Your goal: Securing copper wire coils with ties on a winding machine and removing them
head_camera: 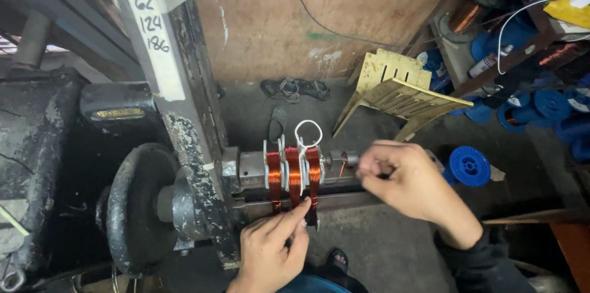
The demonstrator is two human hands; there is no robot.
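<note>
The left hand (270, 253), low in the frame's centre, presses its forefinger against the copper wire coils (294, 176) wound on a winding former (289, 173) at mid-frame. The right hand (409, 179), right of centre, pinches something small beside the former's shaft end (344, 159). A dark winding machine (141, 207) fills the left. Behind lie a grey concrete floor (381, 250), blue spools (470, 166) and a brown wall (319, 10).

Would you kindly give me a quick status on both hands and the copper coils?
Left hand fingertips on the copper coils. Right hand pinching at the shaft end. White loop above coils; nothing blocking.
</note>
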